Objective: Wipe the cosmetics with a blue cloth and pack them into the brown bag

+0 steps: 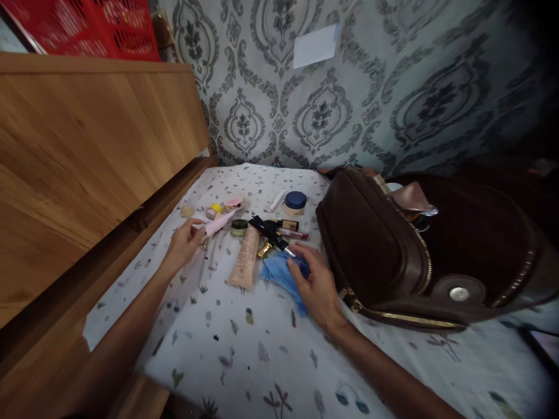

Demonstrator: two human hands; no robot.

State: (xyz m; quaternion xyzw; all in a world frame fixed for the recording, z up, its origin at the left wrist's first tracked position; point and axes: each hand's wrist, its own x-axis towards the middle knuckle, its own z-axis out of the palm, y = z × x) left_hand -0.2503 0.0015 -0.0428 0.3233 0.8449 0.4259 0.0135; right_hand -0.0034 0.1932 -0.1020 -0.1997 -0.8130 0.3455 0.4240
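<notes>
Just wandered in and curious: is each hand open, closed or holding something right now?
Left hand: closed on a pale pink item.
Right hand: closed around a dark stick-like item, at a blue cloth.

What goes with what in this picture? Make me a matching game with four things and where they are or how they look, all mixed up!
Things:
1. pink tube
2. blue cloth
3. brown bag
4. red basket

Clues:
A. on top of the wooden cabinet
B. gaping open
C. held in the left hand
D. partly under the right hand

Right pairs: 1-C, 2-D, 3-B, 4-A
</notes>
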